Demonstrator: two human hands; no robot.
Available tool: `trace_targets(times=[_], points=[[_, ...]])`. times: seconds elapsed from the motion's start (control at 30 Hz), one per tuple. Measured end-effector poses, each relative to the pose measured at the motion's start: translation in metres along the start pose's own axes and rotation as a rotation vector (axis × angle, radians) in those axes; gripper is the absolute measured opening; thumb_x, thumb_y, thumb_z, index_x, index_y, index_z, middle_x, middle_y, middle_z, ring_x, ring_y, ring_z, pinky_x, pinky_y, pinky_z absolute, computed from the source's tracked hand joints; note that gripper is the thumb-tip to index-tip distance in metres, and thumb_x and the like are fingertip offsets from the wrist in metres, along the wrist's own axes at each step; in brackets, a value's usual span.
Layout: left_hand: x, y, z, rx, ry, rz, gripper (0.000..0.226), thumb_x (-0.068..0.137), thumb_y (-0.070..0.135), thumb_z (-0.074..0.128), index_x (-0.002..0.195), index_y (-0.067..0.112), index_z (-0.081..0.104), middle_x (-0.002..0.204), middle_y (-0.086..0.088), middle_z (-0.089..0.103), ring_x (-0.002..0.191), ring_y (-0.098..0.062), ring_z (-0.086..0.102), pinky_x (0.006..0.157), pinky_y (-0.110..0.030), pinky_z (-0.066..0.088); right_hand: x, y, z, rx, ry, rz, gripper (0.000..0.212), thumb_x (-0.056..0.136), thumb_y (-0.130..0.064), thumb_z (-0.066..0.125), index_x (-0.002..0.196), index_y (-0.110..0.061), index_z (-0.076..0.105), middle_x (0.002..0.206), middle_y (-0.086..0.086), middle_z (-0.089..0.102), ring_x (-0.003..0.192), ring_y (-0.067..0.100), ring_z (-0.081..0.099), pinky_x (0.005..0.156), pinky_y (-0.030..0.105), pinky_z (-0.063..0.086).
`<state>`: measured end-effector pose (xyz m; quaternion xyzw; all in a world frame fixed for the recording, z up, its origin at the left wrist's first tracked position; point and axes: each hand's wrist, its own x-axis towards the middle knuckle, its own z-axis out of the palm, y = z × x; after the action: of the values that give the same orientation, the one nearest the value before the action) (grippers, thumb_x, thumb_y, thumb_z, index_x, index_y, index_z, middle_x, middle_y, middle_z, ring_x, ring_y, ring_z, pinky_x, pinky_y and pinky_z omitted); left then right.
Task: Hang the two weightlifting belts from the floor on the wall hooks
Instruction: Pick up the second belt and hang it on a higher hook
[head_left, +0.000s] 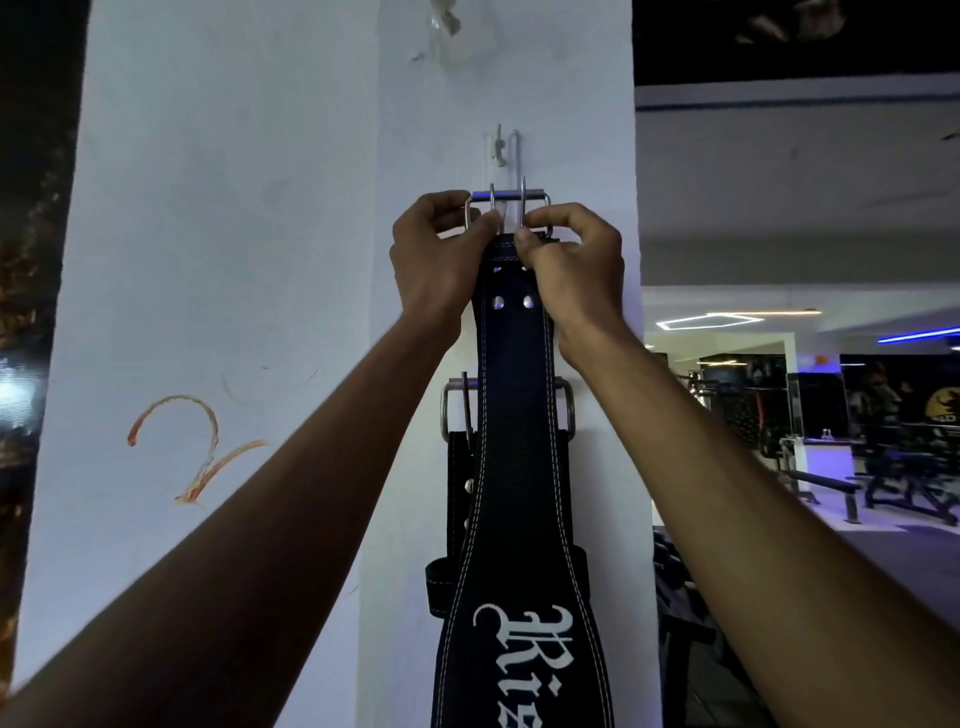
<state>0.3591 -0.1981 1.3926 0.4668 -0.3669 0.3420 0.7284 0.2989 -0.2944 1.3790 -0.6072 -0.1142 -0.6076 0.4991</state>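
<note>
A white pillar (291, 260) fills the view, its right edge bordering a dim gym. Down its right face hangs the black belt (514, 467) being hung, lettered in white near the bottom; a second belt (460, 467) hangs behind it, its buckle (506, 405) at mid-height and seemingly already hooked, though that hook is hidden. Both arms reach up. The left hand (434, 260) pinches the left side of the top buckle (506, 208); the right hand (571, 260) pinches its right side and the strap end, so both grips are closed on the front belt. The hook (500, 148) sits just above the buckle, apart from it.

The buckle frame does not appear to be over the hook yet. To do this well, I judge the buckle should be lifted level, with the prongs kept clear, the top bar dropped behind the hook tip, and the weight eased down before either hand lets go.
</note>
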Motion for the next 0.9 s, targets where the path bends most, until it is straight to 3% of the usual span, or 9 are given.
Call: trace_targets(times=[0.07,0.23,0.4,0.5,0.6,0.7,0.77,0.9], points=[[0.001,-0.001,0.001,0.001,0.011,0.01,0.033,0.082,0.019,0.08,0.113,0.011,0.072,0.108,-0.005,0.076,0.104,-0.014,0.073,0.088,-0.033,0.063,0.002,0.0,0.002,-0.002,0.005,0.005,0.006,0.085,-0.024,0.071,0.09,-0.026,0.071,0.084,-0.001,0.075,0.073,0.016,0.071,0.059,0.024,0.051],[0.008,0.002,0.005,0.036,0.034,-0.032,0.032,0.077,0.02,0.081,0.107,0.015,0.075,0.098,-0.003,0.079,0.091,-0.016,0.076,0.09,-0.039,0.063,0.009,-0.002,0.006,-0.043,0.019,0.043,0.007,0.082,-0.024,0.069,0.088,-0.024,0.072,0.09,-0.002,0.075,0.067,0.015,0.071,0.07,0.033,0.06],[0.008,0.001,0.003,0.081,0.029,-0.12,0.033,0.068,0.027,0.081,0.098,0.017,0.078,0.09,0.0,0.079,0.087,-0.019,0.077,0.091,-0.047,0.062,0.006,-0.003,0.004,-0.106,0.044,0.056,0.013,0.088,-0.021,0.059,0.085,-0.023,0.071,0.082,-0.002,0.071,0.052,0.007,0.059,0.061,0.026,0.051],[0.002,-0.002,-0.002,0.072,0.018,-0.133,0.035,0.067,0.03,0.078,0.1,0.017,0.078,0.091,-0.001,0.08,0.09,-0.02,0.078,0.092,-0.048,0.062,-0.002,-0.002,0.003,-0.111,0.029,0.05,0.01,0.089,-0.025,0.061,0.088,-0.023,0.071,0.084,-0.004,0.073,0.063,0.013,0.067,0.074,0.035,0.06],[-0.002,-0.002,-0.005,0.055,0.005,-0.124,0.043,0.069,0.033,0.076,0.109,0.015,0.078,0.096,-0.003,0.081,0.095,-0.021,0.078,0.094,-0.046,0.062,-0.007,-0.001,0.003,-0.133,0.041,0.023,0.011,0.088,-0.034,0.063,0.095,-0.026,0.067,0.088,-0.007,0.072,0.069,0.011,0.069,0.081,0.041,0.059],[-0.007,-0.006,-0.009,0.03,-0.052,-0.098,0.045,0.075,0.039,0.077,0.112,0.013,0.077,0.099,-0.008,0.081,0.096,-0.022,0.078,0.095,-0.045,0.061,-0.012,-0.002,0.005,-0.146,0.053,0.009,0.033,0.086,-0.05,0.066,0.11,-0.029,0.059,0.084,-0.013,0.066,0.075,0.011,0.068,0.083,0.038,0.057],[-0.013,-0.009,-0.014,0.018,-0.11,-0.078,0.034,0.083,0.039,0.076,0.104,0.013,0.08,0.096,-0.007,0.082,0.09,-0.019,0.078,0.096,-0.048,0.06,-0.011,-0.003,0.005,-0.155,0.062,0.039,0.046,0.082,-0.054,0.068,0.118,-0.029,0.054,0.084,-0.018,0.059,0.081,0.012,0.066,0.086,0.037,0.055],[-0.015,-0.011,-0.02,-0.016,-0.135,-0.076,0.021,0.09,0.032,0.074,0.097,0.014,0.082,0.087,0.001,0.081,0.082,-0.01,0.075,0.098,-0.046,0.06,-0.004,-0.006,0.007,-0.18,0.082,0.126,0.037,0.074,-0.053,0.072,0.097,-0.026,0.062,0.087,-0.009,0.07,0.082,0.016,0.07,0.084,0.041,0.058]])
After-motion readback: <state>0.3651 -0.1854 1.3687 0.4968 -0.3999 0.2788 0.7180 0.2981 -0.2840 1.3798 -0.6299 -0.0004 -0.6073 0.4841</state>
